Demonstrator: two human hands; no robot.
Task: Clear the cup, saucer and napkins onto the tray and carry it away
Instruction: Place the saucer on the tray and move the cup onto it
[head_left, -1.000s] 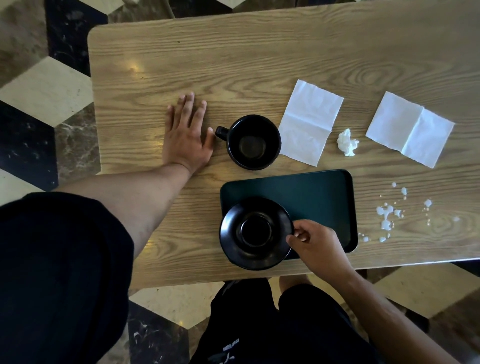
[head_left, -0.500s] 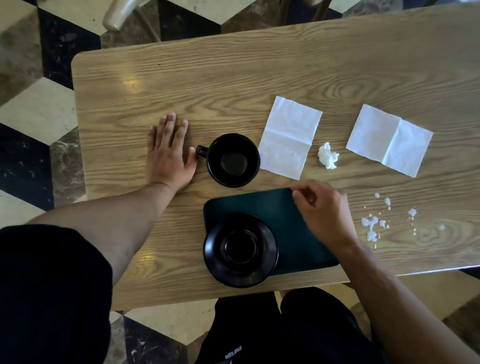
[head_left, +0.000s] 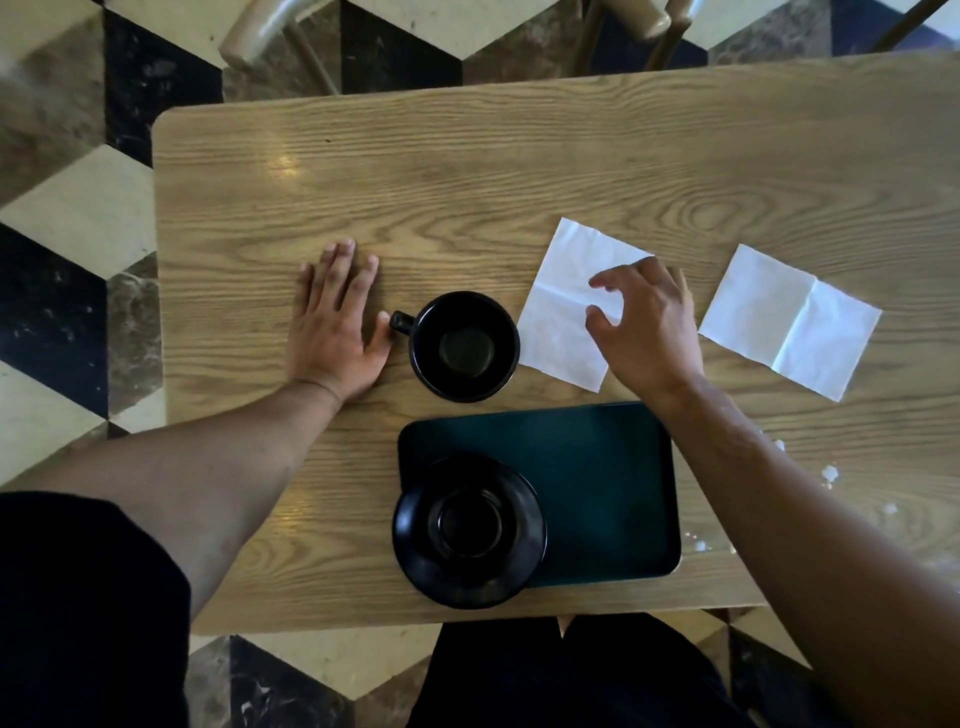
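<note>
A wood-grain surface (head_left: 467, 197) with rounded corners fills most of the view, light glinting off its finish near the far left corner. Small white droplets (head_left: 830, 474) speckle its near right edge. Beneath it lies a floor (head_left: 67, 228) of cream, black and mottled brown stone tiles (head_left: 52, 312) set in a cube-like pattern. Beyond the far edge stand the pale curved frame of one chair (head_left: 260, 36) and the legs of a second chair (head_left: 649, 26).
</note>
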